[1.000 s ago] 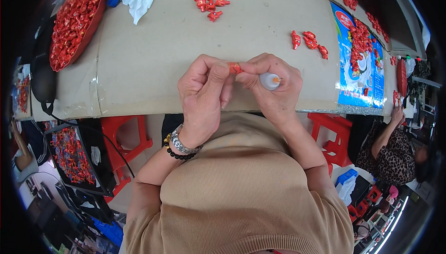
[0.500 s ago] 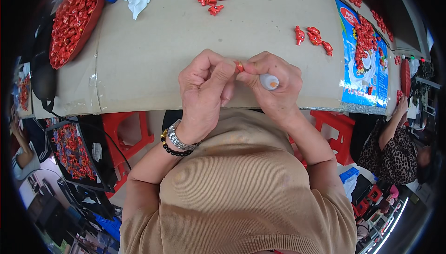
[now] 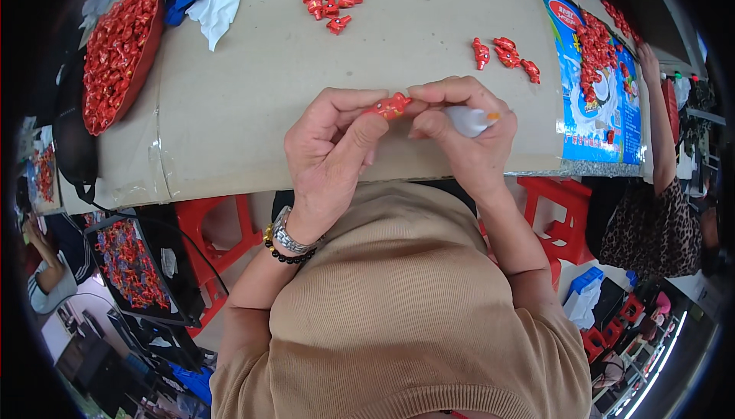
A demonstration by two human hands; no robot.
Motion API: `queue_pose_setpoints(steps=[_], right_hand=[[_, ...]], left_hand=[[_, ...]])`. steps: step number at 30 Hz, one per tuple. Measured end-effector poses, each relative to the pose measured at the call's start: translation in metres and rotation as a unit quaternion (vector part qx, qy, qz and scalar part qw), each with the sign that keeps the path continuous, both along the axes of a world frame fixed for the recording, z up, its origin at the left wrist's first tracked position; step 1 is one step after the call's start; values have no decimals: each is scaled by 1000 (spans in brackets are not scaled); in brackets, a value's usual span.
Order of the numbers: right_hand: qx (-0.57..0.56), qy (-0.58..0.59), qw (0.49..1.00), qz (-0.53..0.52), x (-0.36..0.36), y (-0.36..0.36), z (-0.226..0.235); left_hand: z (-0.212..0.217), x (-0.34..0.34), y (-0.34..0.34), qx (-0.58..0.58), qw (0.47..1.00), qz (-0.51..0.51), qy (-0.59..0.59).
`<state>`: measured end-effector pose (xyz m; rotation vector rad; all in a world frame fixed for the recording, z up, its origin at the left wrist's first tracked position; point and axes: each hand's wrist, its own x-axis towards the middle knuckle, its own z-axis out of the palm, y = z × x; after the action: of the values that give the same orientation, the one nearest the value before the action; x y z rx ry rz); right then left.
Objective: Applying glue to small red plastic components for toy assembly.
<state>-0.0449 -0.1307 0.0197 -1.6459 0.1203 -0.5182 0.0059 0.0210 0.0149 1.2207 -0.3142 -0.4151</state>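
A small glossy red figure piece (image 3: 392,106) with yellow marks is pinched between the thumb and index finger of my left hand (image 3: 328,139). It is held just above the near part of the table. My right hand (image 3: 484,147) is close beside it, gripping a small white squeeze bottle (image 3: 467,120) whose orange tip points right. The right index fingertip is at the narrow end of the red piece; whether it presses on it I cannot tell. Beyond my hands lie a cluster of red pieces (image 3: 330,8) and a smaller group of similar ones (image 3: 506,53) to the right.
A red basket (image 3: 150,59) heaped with red pieces stands at the left, near blue and white cloths (image 3: 214,9). At the right, a blue printed sheet (image 3: 576,105) carries more pieces. Below the table's left side sits a black tray (image 3: 157,266). A co-worker's arm (image 3: 660,124) reaches along the right.
The red piece has turned and shows more of its side. My right fingers have spread somewhat, and the bottle's tip has swung to the right. The co-worker's arm reaches farther forward.
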Motion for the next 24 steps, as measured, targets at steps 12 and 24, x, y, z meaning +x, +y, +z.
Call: queue_pose_setpoints(steps=[12,24], right_hand=[[150,98,983,38,-7,-7,3],[-48,-35,998,-21,-11,-2,1]], left_hand=[[-13,-1,2,69,987,9,-145],[-9,-3,0,-20,1000,1,8]])
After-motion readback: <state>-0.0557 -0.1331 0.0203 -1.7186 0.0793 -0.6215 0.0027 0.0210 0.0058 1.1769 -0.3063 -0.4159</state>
